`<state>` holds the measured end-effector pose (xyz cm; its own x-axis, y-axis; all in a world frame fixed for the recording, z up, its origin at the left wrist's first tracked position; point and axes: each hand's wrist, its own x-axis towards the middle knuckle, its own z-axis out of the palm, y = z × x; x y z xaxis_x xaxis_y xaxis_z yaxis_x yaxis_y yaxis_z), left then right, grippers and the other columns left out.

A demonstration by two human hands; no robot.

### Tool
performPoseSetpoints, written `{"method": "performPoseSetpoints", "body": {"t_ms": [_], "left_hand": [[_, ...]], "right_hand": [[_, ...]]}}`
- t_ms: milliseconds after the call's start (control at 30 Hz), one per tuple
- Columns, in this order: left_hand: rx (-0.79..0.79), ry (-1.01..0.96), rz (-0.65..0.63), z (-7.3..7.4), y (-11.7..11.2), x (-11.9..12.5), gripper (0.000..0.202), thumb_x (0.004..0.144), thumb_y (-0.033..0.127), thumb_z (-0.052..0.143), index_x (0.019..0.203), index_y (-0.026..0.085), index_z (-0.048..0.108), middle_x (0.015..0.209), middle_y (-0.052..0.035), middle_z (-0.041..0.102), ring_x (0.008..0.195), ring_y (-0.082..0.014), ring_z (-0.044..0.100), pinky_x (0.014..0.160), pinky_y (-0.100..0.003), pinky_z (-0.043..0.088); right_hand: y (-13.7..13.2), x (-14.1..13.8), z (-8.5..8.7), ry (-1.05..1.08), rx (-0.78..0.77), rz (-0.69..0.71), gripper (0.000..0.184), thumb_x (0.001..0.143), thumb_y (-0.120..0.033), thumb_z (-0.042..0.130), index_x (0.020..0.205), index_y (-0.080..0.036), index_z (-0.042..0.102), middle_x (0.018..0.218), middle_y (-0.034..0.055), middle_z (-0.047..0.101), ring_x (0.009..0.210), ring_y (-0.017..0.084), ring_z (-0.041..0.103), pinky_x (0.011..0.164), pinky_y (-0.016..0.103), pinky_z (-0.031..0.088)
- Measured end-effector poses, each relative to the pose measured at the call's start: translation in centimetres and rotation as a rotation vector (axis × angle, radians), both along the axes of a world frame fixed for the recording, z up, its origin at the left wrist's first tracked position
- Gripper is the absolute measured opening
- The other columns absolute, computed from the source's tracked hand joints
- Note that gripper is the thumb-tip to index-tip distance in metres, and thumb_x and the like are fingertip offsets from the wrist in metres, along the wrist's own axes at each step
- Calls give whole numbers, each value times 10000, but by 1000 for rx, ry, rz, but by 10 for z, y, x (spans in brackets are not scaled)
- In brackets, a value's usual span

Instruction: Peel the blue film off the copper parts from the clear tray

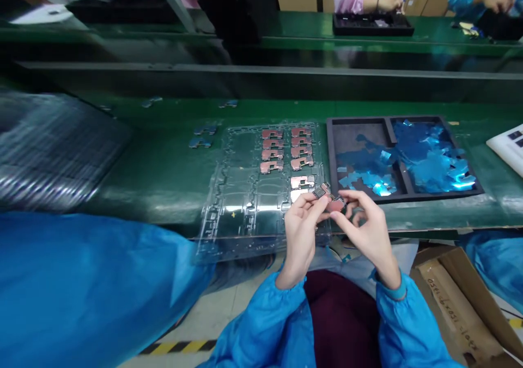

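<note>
as the left hand and right hand pinch a copper part closed between their fingertips, a free slot in the clear tray seems its likely place.

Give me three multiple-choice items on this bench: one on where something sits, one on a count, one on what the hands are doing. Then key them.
1. Where is the black compartment tray relative to the clear plastic tray?
A. Left of it
B. Right of it
C. On top of it

2. How many copper-coloured parts lie in the clear tray's left column?
A. Two
B. Four
C. Seven

3. What are the left hand and right hand doing?
A. Lying flat on the green belt
B. Reaching into the black tray
C. Both holding a small part

Answers:
1 B: the black tray sits just past the clear tray's right edge.
2 B: four parts stand in a single row-by-row column.
3 C: both hands meet on the part above the clear tray's corner.
</note>
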<state>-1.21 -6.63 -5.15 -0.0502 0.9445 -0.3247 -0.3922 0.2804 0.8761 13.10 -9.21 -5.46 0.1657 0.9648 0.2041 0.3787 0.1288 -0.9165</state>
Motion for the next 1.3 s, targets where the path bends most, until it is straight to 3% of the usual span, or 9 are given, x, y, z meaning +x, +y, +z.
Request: {"method": "performPoseSetpoints", "body": {"t_ms": [133, 300, 533, 667, 800, 900, 1000, 1133, 1300], "left_hand": [[41, 93, -11, 1, -2, 1, 345, 786, 418, 937, 862, 187, 692, 898, -46, 798, 859, -215, 804, 785, -311, 671], [69, 187, -36, 1, -1, -1, 308, 804, 404, 915, 822, 193, 691, 809, -30, 782, 726, -192, 775, 718, -303, 673], [170, 308, -118, 10, -2, -24, 215, 860, 386, 854, 844, 197, 751, 862, -50, 798, 797, -218, 781, 766, -315, 646], [335, 569, -141, 19, 32, -76, 134, 927, 328, 762, 943, 205, 812, 979, -65, 808, 843, -224, 770, 838, -343, 622], [481, 1017, -187, 10, 80, -131, 208, 971, 234, 641, 1037, 224, 838, 1012, -63, 781, 880, -227, 739, 867, -361, 596], [486, 1282, -355, -5, 104, -149, 247, 977, 166, 609, 1059, 221, 836, 1018, -64, 802, 952, -252, 738, 913, -387, 575], [500, 1364, -393, -20, 114, -149, 179, 948, 128, 664, 960, 214, 820, 1007, -65, 821, 1001, -287, 724, 949, -427, 551], [549, 1417, -343, -31, 107, -142, 136, 969, 148, 678, 950, 222, 791, 1011, -65, 801, 1062, -300, 689, 1002, -455, 525], [637, 1482, -300, -37, 68, -136, 208, 1073, 220, 568, 1097, 205, 775, 1197, -116, 762, 1158, -309, 659, 1067, -487, 507]], "right_hand": [[-3, -9, -11, 148, -46, -47, 224, 961, -429, 760, 988, -211, 717, 897, 34, 754, 719, 149, 708, 592, 236, 601], [-2, -4, -17, 208, -67, -16, 242, 1028, -442, 689, 1006, -208, 747, 867, 32, 786, 679, 165, 764, 651, 269, 661], [-6, -9, -16, 141, -3, 60, 229, 1051, -404, 678, 995, -213, 790, 882, 53, 810, 699, 181, 774, 646, 278, 668], [-12, 0, -18, 146, -16, 163, 290, 1112, -367, 572, 1284, -248, 773, 1150, 90, 824, 863, 192, 803, 708, 294, 678], [-17, 13, -21, 137, -24, 75, 306, 1106, -379, 594, 1346, -258, 739, 1237, 100, 814, 892, 199, 800, 715, 311, 666], [-18, 18, -22, 114, -31, 52, 294, 1113, -389, 576, 1293, -247, 760, 1211, 101, 815, 914, 211, 796, 729, 323, 655], [-19, 19, -23, 94, -33, 58, 285, 1112, -395, 576, 1246, -245, 777, 1171, 93, 819, 913, 215, 795, 739, 328, 647], [-20, 21, -26, 84, -39, 54, 280, 1113, -391, 570, 1224, -247, 783, 1169, 86, 820, 876, 201, 783, 732, 322, 640], [-20, 25, -28, 78, -47, 47, 265, 1111, -382, 579, 1218, -256, 787, 1152, 73, 820, 881, 191, 780, 742, 307, 641]]}}
